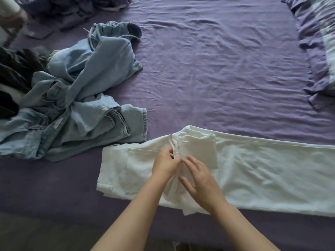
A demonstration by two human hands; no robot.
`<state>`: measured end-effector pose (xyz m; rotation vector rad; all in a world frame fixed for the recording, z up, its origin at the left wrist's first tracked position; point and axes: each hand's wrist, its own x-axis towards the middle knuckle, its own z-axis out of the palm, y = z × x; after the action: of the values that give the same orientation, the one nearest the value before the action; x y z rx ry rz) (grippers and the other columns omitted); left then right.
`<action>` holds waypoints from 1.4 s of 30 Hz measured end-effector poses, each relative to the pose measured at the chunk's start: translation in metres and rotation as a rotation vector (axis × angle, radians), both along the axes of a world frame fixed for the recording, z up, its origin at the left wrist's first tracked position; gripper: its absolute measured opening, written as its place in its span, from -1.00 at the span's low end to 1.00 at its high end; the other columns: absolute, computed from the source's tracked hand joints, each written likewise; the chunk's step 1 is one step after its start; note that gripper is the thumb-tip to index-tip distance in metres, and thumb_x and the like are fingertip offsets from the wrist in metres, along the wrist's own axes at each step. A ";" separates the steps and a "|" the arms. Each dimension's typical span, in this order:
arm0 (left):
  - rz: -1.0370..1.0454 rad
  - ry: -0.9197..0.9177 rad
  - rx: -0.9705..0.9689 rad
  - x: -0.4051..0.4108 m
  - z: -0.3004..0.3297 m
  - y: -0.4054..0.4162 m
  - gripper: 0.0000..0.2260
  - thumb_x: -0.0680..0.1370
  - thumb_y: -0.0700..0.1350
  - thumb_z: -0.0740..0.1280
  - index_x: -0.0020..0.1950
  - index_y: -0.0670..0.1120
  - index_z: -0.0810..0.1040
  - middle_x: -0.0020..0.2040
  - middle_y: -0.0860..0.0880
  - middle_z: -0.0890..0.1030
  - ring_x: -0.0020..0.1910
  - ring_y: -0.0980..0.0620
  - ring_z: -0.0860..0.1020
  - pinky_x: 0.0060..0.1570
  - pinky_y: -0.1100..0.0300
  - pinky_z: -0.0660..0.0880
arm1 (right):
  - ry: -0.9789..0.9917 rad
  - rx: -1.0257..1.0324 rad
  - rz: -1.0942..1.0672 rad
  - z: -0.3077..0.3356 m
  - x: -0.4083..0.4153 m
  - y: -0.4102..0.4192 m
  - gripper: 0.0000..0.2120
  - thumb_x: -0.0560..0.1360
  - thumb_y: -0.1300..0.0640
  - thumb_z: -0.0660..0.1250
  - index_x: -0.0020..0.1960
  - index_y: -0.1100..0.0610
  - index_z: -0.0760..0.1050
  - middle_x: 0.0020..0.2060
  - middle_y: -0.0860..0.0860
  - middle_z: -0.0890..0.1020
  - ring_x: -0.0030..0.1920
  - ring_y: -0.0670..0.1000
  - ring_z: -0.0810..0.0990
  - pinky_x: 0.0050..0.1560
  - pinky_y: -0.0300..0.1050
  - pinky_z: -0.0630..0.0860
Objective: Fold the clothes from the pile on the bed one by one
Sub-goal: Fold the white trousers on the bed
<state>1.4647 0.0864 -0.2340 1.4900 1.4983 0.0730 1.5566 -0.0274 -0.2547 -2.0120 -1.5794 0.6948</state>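
Down at lower center, left hand (165, 164) pinches the white pants (253, 176) drawstring (173, 147), right hand (197, 176) rests flat and relaxed; probably best tucking it in before folding.

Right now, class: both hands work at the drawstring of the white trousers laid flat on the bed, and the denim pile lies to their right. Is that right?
One thing is wrong: the denim pile lies left of the white trousers, not right. The head view shows it. The rest holds: left hand and right hand work at the drawstring, trousers flat on the bed.
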 end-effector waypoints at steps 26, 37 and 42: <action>-0.822 0.185 0.239 0.242 0.004 -0.165 -0.50 0.65 -0.05 0.11 0.55 0.09 0.00 0.58 -0.04 -0.09 0.55 -0.09 -0.13 0.49 0.02 -0.04 | -0.028 -0.240 -0.905 0.043 0.357 -0.185 -0.69 0.50 0.24 0.23 0.21 0.09 0.52 0.03 0.16 0.63 0.02 0.22 0.56 -0.11 -0.02 0.41; -1.048 0.451 0.281 0.300 -0.037 -0.184 -0.46 0.67 0.07 -0.01 0.55 0.07 -0.24 0.56 -0.05 -0.26 0.53 -0.10 -0.26 0.48 -0.17 -0.15 | -0.049 -0.285 -0.985 -0.012 0.408 -0.233 -0.73 0.54 0.26 0.20 0.22 0.15 0.48 0.07 0.18 0.60 0.04 0.22 0.53 -0.07 0.01 0.40; -1.122 0.519 0.290 0.303 -0.050 -0.181 -0.31 0.58 0.24 0.11 0.54 0.13 -0.25 0.54 -0.10 -0.32 0.51 -0.16 -0.32 0.44 -0.26 -0.16 | -0.254 -0.474 -0.782 -0.027 0.410 -0.241 -0.85 0.60 0.23 0.08 0.15 0.16 0.33 0.05 0.17 0.45 -0.11 0.26 0.52 -0.22 0.00 0.36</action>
<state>1.7675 -0.0946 -0.2836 2.5216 0.8208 -0.8441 1.9665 -0.2684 -0.2815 -2.8802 -0.6261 0.5306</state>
